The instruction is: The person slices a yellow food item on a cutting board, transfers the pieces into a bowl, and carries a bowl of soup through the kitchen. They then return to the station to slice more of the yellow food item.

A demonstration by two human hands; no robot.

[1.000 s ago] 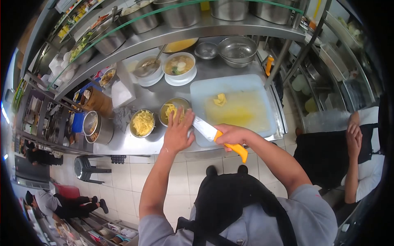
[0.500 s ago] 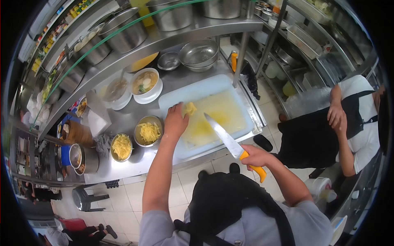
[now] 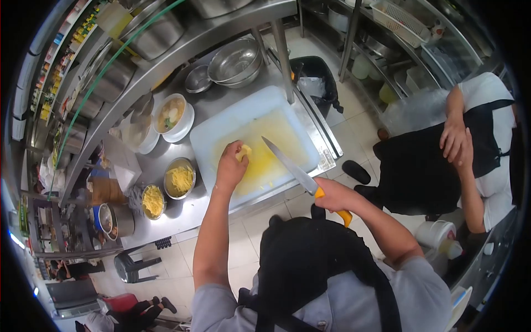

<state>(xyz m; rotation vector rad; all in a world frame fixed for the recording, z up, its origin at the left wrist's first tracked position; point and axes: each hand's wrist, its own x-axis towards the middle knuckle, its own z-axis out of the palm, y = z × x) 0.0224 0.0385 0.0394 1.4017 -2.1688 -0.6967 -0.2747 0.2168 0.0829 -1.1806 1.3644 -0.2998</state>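
My left hand (image 3: 232, 164) is closed around a small yellow piece of food (image 3: 244, 151) over the white cutting board (image 3: 213, 134). In my right hand (image 3: 333, 195) is the yellow handle of a long knife (image 3: 291, 166); its blade points up and left over the board, apart from the food. Yellow wetness and small scraps lie on the board. To the left stand two metal bowls holding yellow shreds, one nearer (image 3: 180, 180) and one farther (image 3: 153, 201).
Behind the board are a white bowl of soup (image 3: 171, 114) and metal bowls (image 3: 235, 62). A metal shelf post (image 3: 282, 61) rises at the board's back corner. A person in a black apron (image 3: 426, 160) stands at the right, near a black bin (image 3: 315, 83).
The view has shifted and turned. My left hand has gathered the yellow food between its fingers and lifted it slightly. My right hand still has the knife.
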